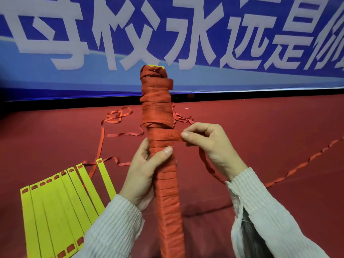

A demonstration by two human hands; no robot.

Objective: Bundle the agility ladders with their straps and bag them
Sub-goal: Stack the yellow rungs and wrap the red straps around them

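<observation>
A tall upright ladder bundle [159, 108], wrapped nearly all over in red strap, stands in the middle of the view with a bit of yellow rung showing at its top. My left hand [144, 174] grips the bundle around its middle, thumb across the front. My right hand [208, 144] pinches the free red strap [172, 135] just right of the bundle, where it comes off the wrap. The strap's loose tail runs under my right wrist and away across the floor to the right [305, 164].
A second ladder lies at lower left, its yellow rungs [55, 207] fanned out flat on the red carpet [279, 127]. Its loose red straps [115, 116] tangle on the floor behind the bundle. A blue banner [74, 75] with large white characters stands along the far side.
</observation>
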